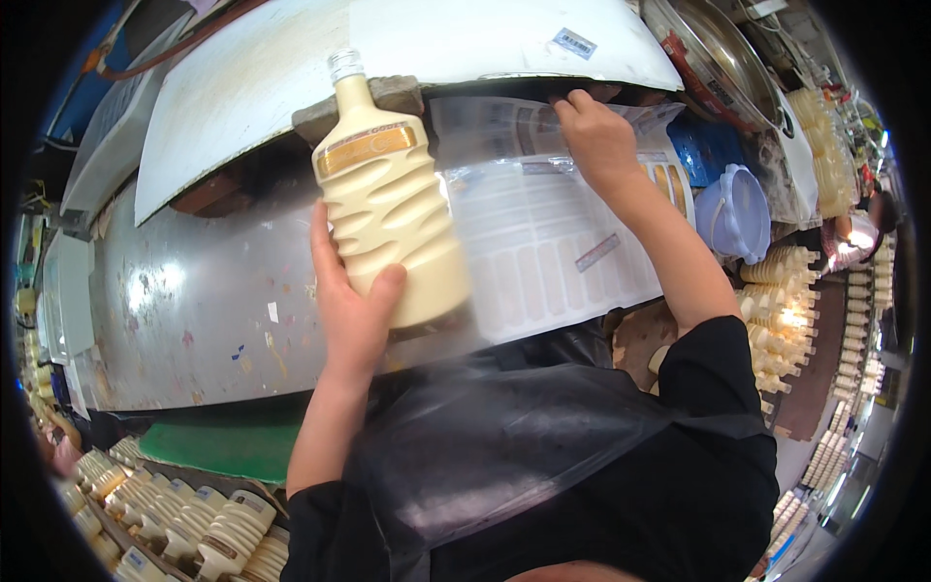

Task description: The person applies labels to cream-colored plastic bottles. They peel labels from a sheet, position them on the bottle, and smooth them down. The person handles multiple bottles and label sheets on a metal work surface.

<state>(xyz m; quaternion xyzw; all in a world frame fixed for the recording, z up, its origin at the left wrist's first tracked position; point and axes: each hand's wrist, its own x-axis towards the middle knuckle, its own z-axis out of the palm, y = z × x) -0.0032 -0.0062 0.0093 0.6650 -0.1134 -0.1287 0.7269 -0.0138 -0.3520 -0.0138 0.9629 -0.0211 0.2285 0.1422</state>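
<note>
Head view: left grip (351, 308) curls around a cream, rippled, gold-banded bottle (393, 228); right grip (599, 141) has unclear closure and hold.

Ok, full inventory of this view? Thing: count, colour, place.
held bottle: 1, cream with gold band, in left hand
stone-like block: 1, grey-brown, by the bottle's neck
label sheets: at least 1, clear to whitish, right of the bottle
table: 1, metallic grey, under the work
board: at least 1, white, far side
sticker: 1, pale blue, on the board
pail: 1, light blue, right
basin: 1, silver, upper right
other bottles: many, cream, lower left and right
apron: 1, dark, on the person
left hand: 1, bare, around bottle
right hand: 1, bare, sheets' far edge
</note>
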